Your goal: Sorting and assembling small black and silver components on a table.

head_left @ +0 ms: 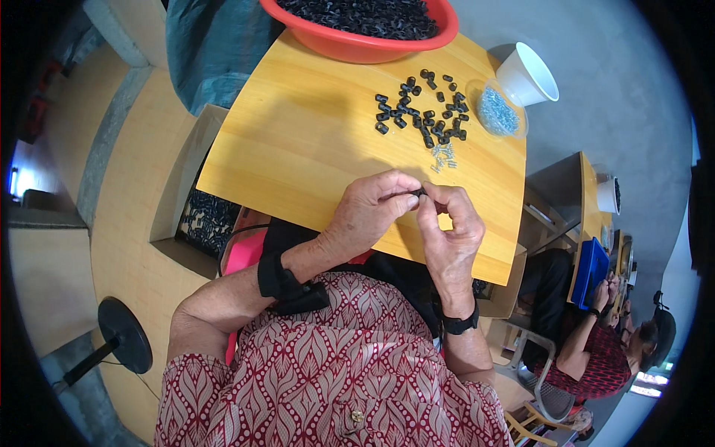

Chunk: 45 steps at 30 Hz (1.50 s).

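A small black part [418, 193] is pinched between the fingertips of both my hands, above the near part of the wooden table [298, 141]. My left hand [372, 208] grips it with thumb and forefinger from the left. From the right, my right hand [453, 235] closes its thumb and forefinger on the same spot; fingers partly hide the part, so its exact shape is unclear. Beyond my hands lie several short black cylindrical pieces [428, 119] in a loose cluster. A little heap of thin silvery screws or pins [443, 158] sits just nearer than them.
A red basin [350, 51] full of black parts stands at the far edge. Far right are a white cup [527, 74] and a clear tub [523, 128] of small shiny pieces. An open cardboard box [167, 231] is at left. Another person [596, 365] works beside a blue tray [588, 272].
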### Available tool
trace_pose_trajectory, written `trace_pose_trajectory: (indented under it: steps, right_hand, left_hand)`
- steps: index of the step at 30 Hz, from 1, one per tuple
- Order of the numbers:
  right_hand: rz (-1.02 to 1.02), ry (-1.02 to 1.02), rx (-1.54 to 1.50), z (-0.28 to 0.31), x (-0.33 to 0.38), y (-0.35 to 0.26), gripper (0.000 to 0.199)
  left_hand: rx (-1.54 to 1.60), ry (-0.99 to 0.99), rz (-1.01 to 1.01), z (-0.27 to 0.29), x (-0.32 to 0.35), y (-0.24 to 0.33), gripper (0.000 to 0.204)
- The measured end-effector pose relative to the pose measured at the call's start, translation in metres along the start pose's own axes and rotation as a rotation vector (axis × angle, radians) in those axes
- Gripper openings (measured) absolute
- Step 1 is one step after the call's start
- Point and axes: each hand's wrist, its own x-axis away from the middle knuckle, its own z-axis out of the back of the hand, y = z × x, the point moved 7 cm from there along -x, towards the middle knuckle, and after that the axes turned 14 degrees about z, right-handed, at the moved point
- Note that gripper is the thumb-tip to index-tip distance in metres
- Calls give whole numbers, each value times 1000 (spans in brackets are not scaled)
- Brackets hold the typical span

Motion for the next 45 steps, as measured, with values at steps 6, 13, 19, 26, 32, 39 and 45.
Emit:
trace_pose_trajectory:
  steps: [6,13,19,26,32,39,45]
  right_hand:
    - [91,-39,33,-1,0,-7,16]
    - [7,-2,-12,5,2,2,14]
    - [186,-23,229,3,-3,-16,17]
    - [165,-110,334,-1,-1,-14,17]
    - [-82,-89,-4,3,2,-1,27]
    - [239,-60,192,-5,-1,-8,36]
    - [420,-76,328,-11,-2,-18,35]
  left_hand:
    - [87,-22,13,1,-4,-2,15]
    - [32,24,-27,-1,0,1,16]
    - [-39,44,-23,-3,4,4,15]
    - [-96,41,-19,-1,-1,-4,14]
    - [29,4,56,0,-5,-4,14]
    - [369,-123,107,0,-7,-8,14]
    - [334,-38,108,3,-4,-6,14]
